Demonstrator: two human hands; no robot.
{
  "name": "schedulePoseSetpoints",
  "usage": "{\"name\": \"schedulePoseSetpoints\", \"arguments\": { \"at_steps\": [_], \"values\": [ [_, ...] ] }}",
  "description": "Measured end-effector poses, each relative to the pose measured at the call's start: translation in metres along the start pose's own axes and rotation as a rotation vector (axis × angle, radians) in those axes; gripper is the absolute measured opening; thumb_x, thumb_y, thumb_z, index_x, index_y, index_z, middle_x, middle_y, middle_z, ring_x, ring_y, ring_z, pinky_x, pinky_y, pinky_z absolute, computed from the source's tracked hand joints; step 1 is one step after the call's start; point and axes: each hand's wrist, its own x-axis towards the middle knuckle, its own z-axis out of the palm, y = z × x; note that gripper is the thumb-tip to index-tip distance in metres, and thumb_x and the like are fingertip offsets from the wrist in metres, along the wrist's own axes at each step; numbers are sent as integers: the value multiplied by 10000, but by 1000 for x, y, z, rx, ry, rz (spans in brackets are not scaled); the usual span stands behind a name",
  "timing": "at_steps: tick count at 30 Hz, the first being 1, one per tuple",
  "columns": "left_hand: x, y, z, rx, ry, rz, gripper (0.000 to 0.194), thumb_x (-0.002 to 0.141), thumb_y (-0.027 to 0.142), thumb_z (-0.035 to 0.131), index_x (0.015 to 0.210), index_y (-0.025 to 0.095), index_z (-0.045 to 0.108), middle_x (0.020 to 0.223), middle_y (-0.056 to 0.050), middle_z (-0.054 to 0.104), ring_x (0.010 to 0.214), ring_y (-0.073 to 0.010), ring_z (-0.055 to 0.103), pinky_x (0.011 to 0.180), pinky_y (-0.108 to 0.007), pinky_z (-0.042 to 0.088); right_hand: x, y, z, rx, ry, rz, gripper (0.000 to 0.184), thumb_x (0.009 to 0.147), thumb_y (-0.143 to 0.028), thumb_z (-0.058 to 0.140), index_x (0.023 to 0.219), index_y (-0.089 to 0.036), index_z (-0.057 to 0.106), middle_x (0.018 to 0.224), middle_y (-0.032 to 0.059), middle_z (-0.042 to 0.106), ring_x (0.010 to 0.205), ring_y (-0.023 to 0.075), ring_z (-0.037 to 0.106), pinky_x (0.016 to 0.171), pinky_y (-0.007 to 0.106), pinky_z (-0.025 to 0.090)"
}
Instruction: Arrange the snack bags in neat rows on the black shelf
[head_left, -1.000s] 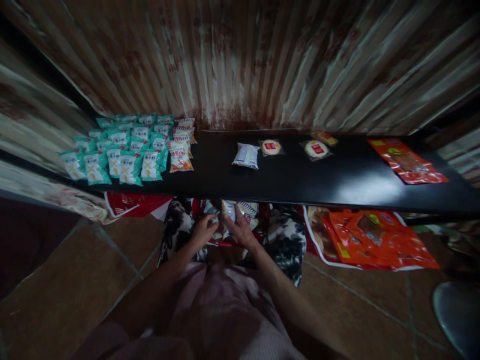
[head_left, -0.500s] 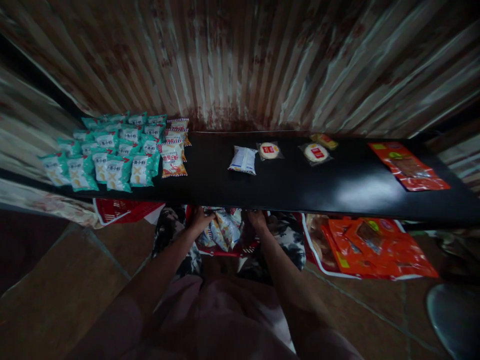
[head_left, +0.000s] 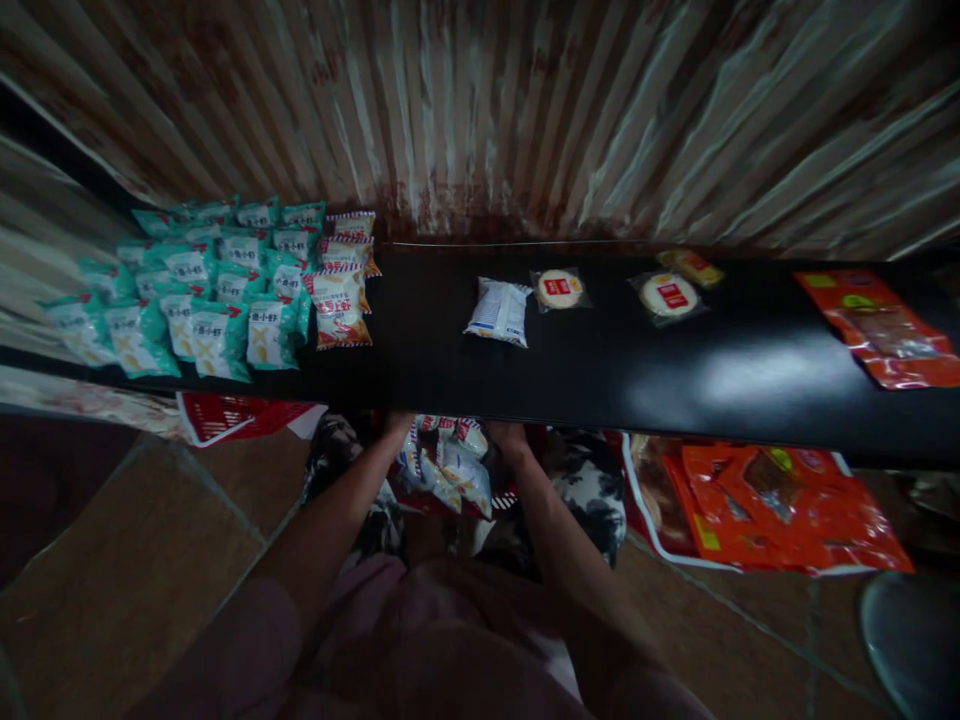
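Between my knees, half under the table edge, is a red basket (head_left: 504, 503) filled with several white-and-blue snack packets (head_left: 450, 462). My left hand (head_left: 396, 426) reaches to the basket's left side, its fingers hidden beneath the table edge. On the opposite side, my right hand (head_left: 508, 438) lies against the packets' right edge, and its fingers are also out of sight. Whether either hand grips anything cannot be seen. Above, on the black table (head_left: 435, 380), one white-and-blue packet (head_left: 499, 312) lies flat, back side up.
Rows of teal snack bags (head_left: 217, 340) stand at the table's left, beside several orange-and-white bags (head_left: 340, 308). Two round wrapped crackers (head_left: 559, 288), a yellow packet (head_left: 694, 266) and an orange pouch (head_left: 877, 325) lie rightward. More orange pouches (head_left: 795, 505) fill a basket below; a grey stool (head_left: 911, 635) stands nearby.
My left hand has slid farther under the table edge, so its fingers no longer show. The packets in the basket have shifted slightly. The view has moved a little closer to the table.
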Motion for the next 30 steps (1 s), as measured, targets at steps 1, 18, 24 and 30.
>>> {"name": "schedulePoseSetpoints", "arguments": {
  "at_steps": [1, 18, 24, 30],
  "values": [
    [-2, 1, -3, 2, 13, 10, 345, 912, 375, 493, 1139, 123, 558, 1114, -77, 577, 900, -152, 606, 840, -352, 513, -3, -1, -2, 19, -2, 10, 385, 829, -362, 528, 1187, -235, 589, 1136, 68, 665, 1084, 247, 586, 897, 383, 476],
    [-96, -2, -45, 173, 71, 236, 169, 799, 127, 515, 941, 192, 579, 980, -55, 616, 1006, -192, 567, 923, -325, 423, -123, -20, -34, 2, 136, -219, 582, 826, -514, 500, 1279, -149, 520, 1333, 161, 487, 1250, 288, 418, 1032, 444, 359],
    [-100, 2, -40, 231, 74, 269, 159, 768, 101, 527, 898, 176, 579, 953, -64, 599, 1015, -213, 544, 941, -357, 407, -154, -27, -27, -196, -258, -455, 713, 706, -381, 704, 1357, -225, 457, 1422, 142, 418, 1301, 342, 363, 1029, 487, 337],
    [-108, -1, -42, 275, 82, 304, 208, 724, 49, 525, 875, 185, 567, 976, -53, 572, 1025, -202, 525, 930, -346, 411, -140, -38, -28, -172, -264, -207, 492, 811, -238, 542, 1298, -183, 507, 1242, 124, 593, 1111, 239, 570, 915, 322, 426]
  ]
}}
